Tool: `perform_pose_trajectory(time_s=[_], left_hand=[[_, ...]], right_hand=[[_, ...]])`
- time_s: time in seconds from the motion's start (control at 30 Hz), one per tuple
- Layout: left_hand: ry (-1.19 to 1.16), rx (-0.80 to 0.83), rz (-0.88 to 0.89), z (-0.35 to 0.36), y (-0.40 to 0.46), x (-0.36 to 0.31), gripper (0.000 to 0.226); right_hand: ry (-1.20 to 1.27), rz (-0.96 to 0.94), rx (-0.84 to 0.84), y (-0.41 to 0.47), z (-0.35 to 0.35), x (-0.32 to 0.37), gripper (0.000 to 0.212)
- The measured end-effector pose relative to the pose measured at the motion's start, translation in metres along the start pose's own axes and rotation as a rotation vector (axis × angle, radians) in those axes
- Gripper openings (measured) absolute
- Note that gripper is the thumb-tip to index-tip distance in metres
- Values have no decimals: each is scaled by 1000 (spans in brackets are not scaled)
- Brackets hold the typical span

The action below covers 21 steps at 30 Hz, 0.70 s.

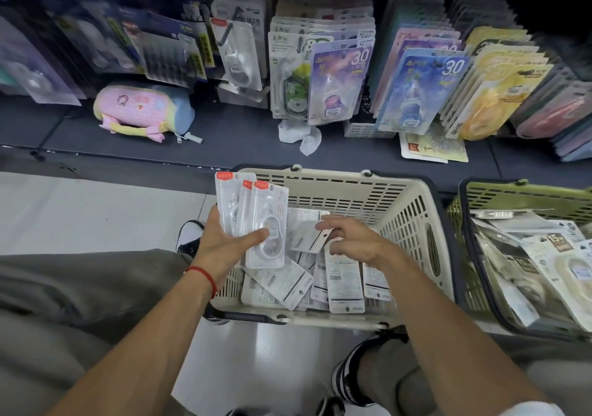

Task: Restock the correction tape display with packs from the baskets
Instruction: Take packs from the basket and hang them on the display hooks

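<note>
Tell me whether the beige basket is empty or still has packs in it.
Not empty. The beige basket still holds a loose pile of packs lying mostly face down across its bottom, under the right hand.

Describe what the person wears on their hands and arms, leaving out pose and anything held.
Both forearms are bare, with no sleeves in view and no gloves on either hand. The left hand has a thin red string bracelet around its wrist. The right hand and its wrist show no watch, band or ring that I can make out.
</note>
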<state>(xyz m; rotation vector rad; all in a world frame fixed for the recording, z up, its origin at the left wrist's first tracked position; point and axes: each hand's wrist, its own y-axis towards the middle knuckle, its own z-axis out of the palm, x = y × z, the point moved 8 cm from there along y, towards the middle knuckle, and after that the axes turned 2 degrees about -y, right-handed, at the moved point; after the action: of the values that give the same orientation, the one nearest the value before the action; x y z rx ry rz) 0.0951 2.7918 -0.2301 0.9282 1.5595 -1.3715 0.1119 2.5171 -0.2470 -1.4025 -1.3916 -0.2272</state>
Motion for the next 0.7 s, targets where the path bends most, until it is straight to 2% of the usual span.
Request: perform_pose_trajectory(time_s=[0.07, 0.13, 0.2, 0.27, 0.4, 0.5, 0.6, 0.7], left_hand=[[8, 7, 4, 2, 0, -1, 81], [-7, 18, 6, 4, -1, -2, 82], [-16, 29, 10, 7, -3, -4, 80], [-1, 32, 15, 8, -5, -5, 79], [58, 49, 17, 10, -9, -3, 83], [97, 92, 12, 12, -15, 4, 88], [103, 102, -9, 9, -20, 10, 90], [131, 114, -2, 8, -23, 7, 91]], right_hand=[[-106, -41, -60, -6, -13, 12, 37], [-185, -83, -231, -12, -36, 26, 10], [-239, -165, -323, -16, -56, 40, 12], [-280, -193, -290, -15, -64, 45, 9], [-595, -32, 1, -4, -25, 9, 55], [-910, 15, 249, -2, 35, -36, 102], [-1068, -19, 290, 0, 66, -63, 132], [-1139, -14, 306, 4, 66, -72, 143]])
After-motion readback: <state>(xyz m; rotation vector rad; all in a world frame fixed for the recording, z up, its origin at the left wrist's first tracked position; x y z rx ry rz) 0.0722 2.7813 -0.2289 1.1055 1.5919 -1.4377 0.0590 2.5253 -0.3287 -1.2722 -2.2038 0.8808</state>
